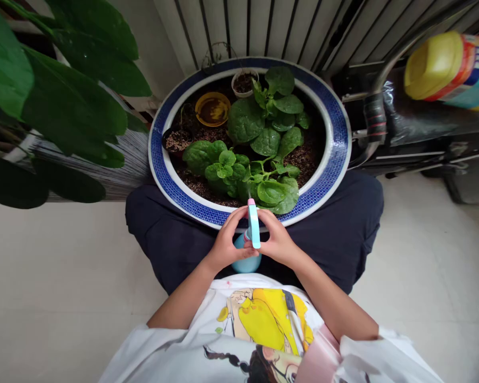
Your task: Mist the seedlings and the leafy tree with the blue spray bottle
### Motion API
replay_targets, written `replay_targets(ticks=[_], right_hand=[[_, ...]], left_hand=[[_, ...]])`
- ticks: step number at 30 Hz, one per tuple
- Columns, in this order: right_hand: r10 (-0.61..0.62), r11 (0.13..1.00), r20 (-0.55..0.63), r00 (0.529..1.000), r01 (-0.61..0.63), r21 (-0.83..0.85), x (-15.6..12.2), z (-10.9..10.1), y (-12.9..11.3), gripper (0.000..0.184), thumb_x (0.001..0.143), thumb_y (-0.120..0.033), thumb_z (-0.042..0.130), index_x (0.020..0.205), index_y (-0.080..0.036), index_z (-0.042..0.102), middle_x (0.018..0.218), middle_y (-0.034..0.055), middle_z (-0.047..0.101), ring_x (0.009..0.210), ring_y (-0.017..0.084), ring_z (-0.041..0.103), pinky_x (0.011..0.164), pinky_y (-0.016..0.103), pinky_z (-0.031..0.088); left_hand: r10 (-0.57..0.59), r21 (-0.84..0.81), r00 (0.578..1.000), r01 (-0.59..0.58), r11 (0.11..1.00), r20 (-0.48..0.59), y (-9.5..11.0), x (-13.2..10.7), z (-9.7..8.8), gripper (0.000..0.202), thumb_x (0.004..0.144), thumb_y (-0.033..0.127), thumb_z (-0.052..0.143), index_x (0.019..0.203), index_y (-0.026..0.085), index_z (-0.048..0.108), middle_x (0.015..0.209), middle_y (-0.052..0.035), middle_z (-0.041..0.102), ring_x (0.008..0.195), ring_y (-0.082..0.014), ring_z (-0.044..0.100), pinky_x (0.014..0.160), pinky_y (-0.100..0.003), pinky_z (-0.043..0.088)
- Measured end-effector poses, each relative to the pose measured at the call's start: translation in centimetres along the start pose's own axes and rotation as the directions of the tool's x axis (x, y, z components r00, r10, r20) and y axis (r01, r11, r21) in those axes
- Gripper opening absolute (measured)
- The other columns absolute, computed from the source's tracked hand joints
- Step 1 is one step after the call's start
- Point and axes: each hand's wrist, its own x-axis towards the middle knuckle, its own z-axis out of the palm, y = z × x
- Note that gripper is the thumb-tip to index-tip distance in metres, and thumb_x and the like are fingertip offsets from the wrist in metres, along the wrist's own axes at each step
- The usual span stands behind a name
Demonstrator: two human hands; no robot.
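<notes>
A light blue spray bottle (246, 261) with a pink nozzle stands between my hands, its nozzle pointing away from me at the leaves. My left hand (228, 239) is wrapped round the bottle's neck from the left. From the other side, my right hand (278, 238) grips the spray head, its fingers partly hidden behind it. A faint mist shows just beyond the nozzle. Right in front are green leafy plants (271, 189), growing in dark soil inside a large round pot with a blue and white rim (337, 138). Some leaves look wet.
Inside the pot sit a yellow dish (212, 109), a small white pot (244, 82) and a small dark pot (178, 139). Large leaves (75, 90) hang at the left. At the right are a yellow-capped container (435, 66) and a curved metal handle (377, 106). A slatted panel (259, 26) stands behind.
</notes>
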Motion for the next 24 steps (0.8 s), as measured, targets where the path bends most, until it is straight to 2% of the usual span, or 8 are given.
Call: replay_targets(ticks=[3,8,13,17,19,24], right_hand=[[0.009,1.0,-0.006,1.0,-0.009,0.015,0.0,-0.1,-0.2,0.046,0.075,-0.036,0.076,0.116,-0.022,0.062,0.114,0.0099,0.067,0.106,0.029,0.061,0.093,0.044,0.047],[0.023,0.999,-0.004,1.0,-0.023,0.033,-0.2,0.0,-0.4,0.036,0.079,-0.034,0.072,0.112,-0.022,0.064,0.11,0.0087,0.069,0.1,0.026,0.063,0.089,0.041,0.049],[0.045,0.994,0.001,0.999,-0.045,0.097,-0.4,0.3,-0.3,0.032,0.08,-0.036,0.07,0.109,-0.022,0.065,0.101,0.0066,0.068,0.092,0.024,0.064,0.083,0.037,0.052],[0.06,0.994,0.008,0.998,-0.06,0.091,-0.5,0.4,-0.1,0.044,0.077,-0.037,0.072,0.117,-0.023,0.062,0.113,0.0088,0.066,0.102,0.026,0.063,0.089,0.04,0.051],[0.059,0.995,0.014,0.998,-0.06,0.075,-0.5,0.5,0.0,0.053,0.075,-0.038,0.074,0.123,-0.023,0.058,0.123,0.011,0.063,0.11,0.03,0.06,0.095,0.044,0.049],[0.012,1.0,0.077,0.997,-0.014,0.026,-0.5,0.2,0.2,0.067,0.075,-0.047,0.073,0.134,-0.022,0.05,0.136,0.0138,0.056,0.124,0.034,0.054,0.105,0.05,0.041]], left_hand=[[-0.069,-0.017,0.997,0.069,0.997,-0.017,0.1,0.1,0.1,0.093,0.066,0.071,0.071,0.14,0.02,0.047,0.138,-0.0171,0.052,0.125,-0.0343,0.053,0.108,-0.048,0.042],[-0.065,0.007,0.997,0.065,0.998,-0.047,0.5,0.0,0.2,0.086,0.07,0.074,0.064,0.134,0.018,0.051,0.124,-0.0149,0.058,0.114,-0.0312,0.057,0.099,-0.044,0.047],[-0.081,0.001,0.994,0.081,0.997,-0.075,0.8,-0.3,0.4,0.082,0.074,0.073,0.061,0.133,0.018,0.052,0.122,-0.0143,0.059,0.108,-0.0288,0.059,0.094,-0.041,0.05],[-0.085,-0.007,0.994,0.084,0.996,-0.075,0.8,0.0,0.0,0.083,0.066,0.072,0.069,0.129,0.019,0.056,0.12,-0.0131,0.061,0.109,-0.0297,0.059,0.096,-0.042,0.049],[-0.064,0.008,0.996,0.064,0.998,-0.066,0.8,0.3,-0.3,0.087,0.061,0.072,0.074,0.128,0.02,0.056,0.126,-0.0138,0.06,0.116,-0.0324,0.057,0.102,-0.046,0.045],[0.018,0.027,1.0,-0.018,0.999,-0.002,0.3,0.2,-0.7,0.104,0.058,0.075,0.074,0.141,0.021,0.044,0.148,-0.019,0.042,0.138,-0.0381,0.039,0.115,-0.055,0.031]])
